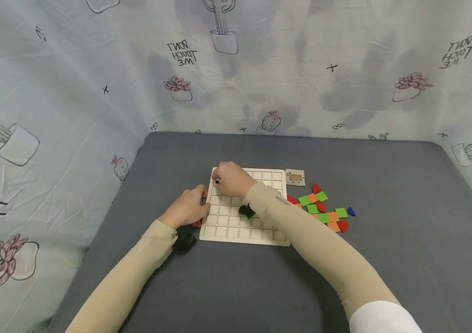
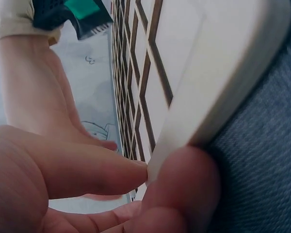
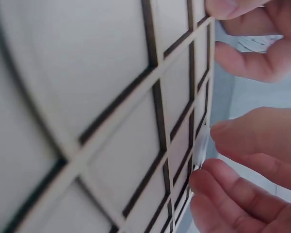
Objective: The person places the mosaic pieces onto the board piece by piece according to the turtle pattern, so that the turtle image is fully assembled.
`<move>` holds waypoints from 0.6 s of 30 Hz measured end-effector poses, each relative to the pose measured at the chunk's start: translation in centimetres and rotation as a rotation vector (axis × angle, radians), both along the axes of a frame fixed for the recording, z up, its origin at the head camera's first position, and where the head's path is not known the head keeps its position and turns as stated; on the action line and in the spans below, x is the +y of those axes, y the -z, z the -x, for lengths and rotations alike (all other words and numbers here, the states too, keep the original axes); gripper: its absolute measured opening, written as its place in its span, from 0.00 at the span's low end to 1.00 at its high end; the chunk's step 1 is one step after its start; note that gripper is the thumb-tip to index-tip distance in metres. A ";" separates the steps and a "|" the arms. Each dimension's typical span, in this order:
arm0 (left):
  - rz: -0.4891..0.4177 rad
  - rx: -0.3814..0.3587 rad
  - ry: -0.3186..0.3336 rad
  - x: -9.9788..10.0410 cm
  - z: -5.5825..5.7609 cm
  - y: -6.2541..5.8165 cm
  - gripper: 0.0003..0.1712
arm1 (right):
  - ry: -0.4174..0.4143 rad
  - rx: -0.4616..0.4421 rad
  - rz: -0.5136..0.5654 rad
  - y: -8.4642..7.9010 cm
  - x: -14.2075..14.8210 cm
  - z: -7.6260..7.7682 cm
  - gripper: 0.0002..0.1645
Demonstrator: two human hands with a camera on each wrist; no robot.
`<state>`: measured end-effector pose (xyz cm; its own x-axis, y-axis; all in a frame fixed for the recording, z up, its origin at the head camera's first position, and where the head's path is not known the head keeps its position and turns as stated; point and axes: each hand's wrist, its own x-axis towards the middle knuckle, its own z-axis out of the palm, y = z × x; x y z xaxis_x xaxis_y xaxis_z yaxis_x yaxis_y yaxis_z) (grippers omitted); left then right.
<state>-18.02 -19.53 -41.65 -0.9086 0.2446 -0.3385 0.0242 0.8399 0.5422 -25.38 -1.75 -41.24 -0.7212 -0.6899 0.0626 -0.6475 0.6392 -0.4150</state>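
Note:
A pale wooden grid board (image 1: 231, 231) lies on the grey table. At its left edge my left hand (image 1: 186, 207) pinches the rim, thumb and bent fingertips (image 2: 189, 174) meeting there in the left wrist view. My right hand (image 1: 232, 179) reaches across to the board's upper left corner, palm down. In the right wrist view its thumb and bent fingers (image 3: 218, 184) come close together at the grid's far edge. A small dark spot shows by these fingertips in the head view; I cannot tell what they hold. Red pieces (image 1: 197, 224) lie partly hidden under my left hand.
A small patterned card (image 1: 295, 177) lies by the board's upper right corner. Right of the board are several green, orange and red pieces (image 1: 323, 217), plus a blue piece (image 1: 351, 211). My right forearm crosses over the board. A printed curtain (image 1: 294, 69) hangs behind the table.

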 end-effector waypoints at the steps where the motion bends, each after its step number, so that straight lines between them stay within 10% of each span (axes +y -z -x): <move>1: 0.001 0.003 0.000 0.0 0.0 0.0 0.13 | 0.004 -0.010 0.003 -0.1 0.3 -0.2 0.13; 18: -0.007 0.012 -0.003 -0.1 0.0 0.4 0.12 | 0.093 0.010 0.119 -1.3 8.3 -4.4 0.10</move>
<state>-17.98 -19.60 -42.03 -0.9135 0.2444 -0.3253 0.0284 0.8359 0.5481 -21.02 6.56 -39.90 -0.7807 -0.6072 0.1476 -0.5922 0.6435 -0.4851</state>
